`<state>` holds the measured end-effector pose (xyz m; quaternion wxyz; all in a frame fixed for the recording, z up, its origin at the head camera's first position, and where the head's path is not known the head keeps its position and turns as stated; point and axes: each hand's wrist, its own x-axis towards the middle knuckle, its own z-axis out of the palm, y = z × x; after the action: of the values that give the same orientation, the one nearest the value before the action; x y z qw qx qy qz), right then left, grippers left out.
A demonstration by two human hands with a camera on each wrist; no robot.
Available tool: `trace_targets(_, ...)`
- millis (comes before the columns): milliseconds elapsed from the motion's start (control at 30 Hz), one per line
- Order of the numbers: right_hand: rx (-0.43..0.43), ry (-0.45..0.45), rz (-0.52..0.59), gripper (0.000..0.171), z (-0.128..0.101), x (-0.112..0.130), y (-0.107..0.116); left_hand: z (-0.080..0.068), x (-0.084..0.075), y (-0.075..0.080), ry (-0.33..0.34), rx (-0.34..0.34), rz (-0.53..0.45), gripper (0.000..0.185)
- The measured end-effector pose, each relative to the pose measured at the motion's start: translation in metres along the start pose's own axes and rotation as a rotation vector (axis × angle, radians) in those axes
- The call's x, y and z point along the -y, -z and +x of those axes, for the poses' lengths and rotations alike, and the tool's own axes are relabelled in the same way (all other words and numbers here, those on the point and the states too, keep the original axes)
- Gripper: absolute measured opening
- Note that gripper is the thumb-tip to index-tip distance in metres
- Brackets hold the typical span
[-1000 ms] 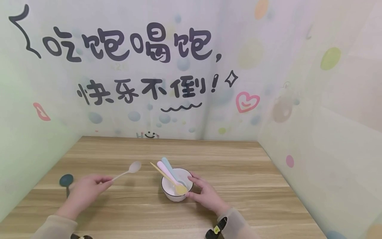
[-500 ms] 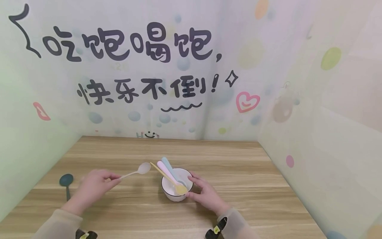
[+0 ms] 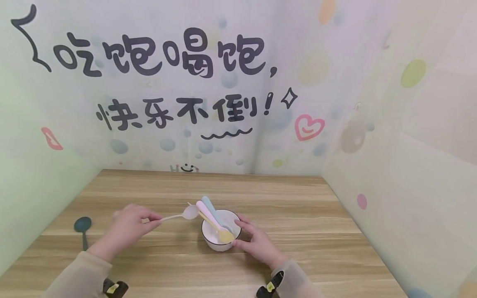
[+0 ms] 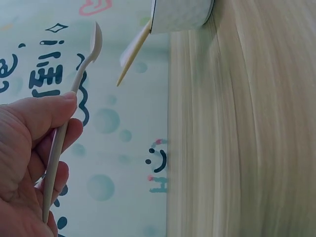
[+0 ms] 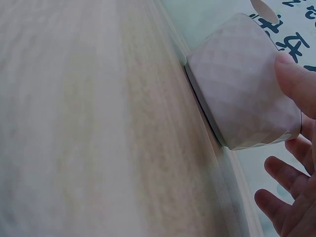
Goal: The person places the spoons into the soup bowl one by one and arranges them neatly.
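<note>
Bright, even, soft light; faint shadows; head view sharp; right wrist view blurred, washed out.

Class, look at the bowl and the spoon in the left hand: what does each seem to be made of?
Bowl: probably glazed ceramic, white with a faceted diamond pattern and a soft sheen.
Beige spoon: likely matte plastic, thin, evenly coloured, without metallic shine.
Tabletop: wood or wood-look laminate, with printed-looking grain.
</note>
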<state>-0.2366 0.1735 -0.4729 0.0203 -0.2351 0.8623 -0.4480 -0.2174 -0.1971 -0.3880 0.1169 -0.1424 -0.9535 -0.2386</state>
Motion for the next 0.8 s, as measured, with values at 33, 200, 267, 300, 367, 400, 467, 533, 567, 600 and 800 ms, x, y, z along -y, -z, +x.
trace_targets(33, 0.002, -0.001, 0.003, 0.072, 0.000, 0.000, 0.000, 0.001, -0.001, 0.000, -0.005, 0.000, 0.000, 0.004)
trace_targets(200, 0.003, -0.006, 0.011, 0.073, 0.000, 0.000, 0.000, 0.004, -0.006, -0.002, -0.053, -0.011, 0.000, 0.005)
trace_targets(267, 0.002, -0.007, 0.013, 0.073, 0.000, 0.000, 0.000, 0.005, -0.008, -0.003, -0.070, -0.018, 0.001, 0.004)
trace_targets(300, 0.002, -0.008, 0.013, 0.073, 0.000, 0.000, 0.000, 0.006, -0.009, -0.003, -0.080, -0.019, 0.001, 0.004)
trace_targets(367, 0.002, -0.008, 0.014, 0.073, 0.000, -0.001, 0.000, 0.007, -0.011, -0.004, -0.087, -0.016, 0.005, 0.005)
trace_targets(400, 0.002, -0.009, 0.016, 0.073, 0.000, -0.001, -0.001, 0.008, -0.011, -0.005, -0.090, -0.015, 0.007, 0.005)
trace_targets(467, 0.003, -0.008, 0.017, 0.073, 0.000, -0.001, -0.001, 0.009, -0.013, -0.006, -0.094, -0.007, 0.008, 0.006)
trace_targets(533, 0.003, -0.008, 0.019, 0.073, 0.000, -0.001, -0.001, 0.011, -0.015, -0.006, -0.101, -0.001, 0.008, 0.007)
trace_targets(567, 0.003, -0.008, 0.020, 0.073, 0.000, -0.001, -0.001, 0.012, -0.016, -0.007, -0.108, -0.001, 0.011, 0.007)
trace_targets(600, 0.004, -0.009, 0.021, 0.073, 0.000, -0.001, -0.001, 0.013, -0.017, -0.007, -0.114, -0.001, 0.010, 0.007)
trace_targets(800, 0.005, -0.011, 0.025, 0.073, 0.000, -0.001, -0.001, 0.017, -0.024, -0.011, -0.156, -0.016, 0.019, 0.008)
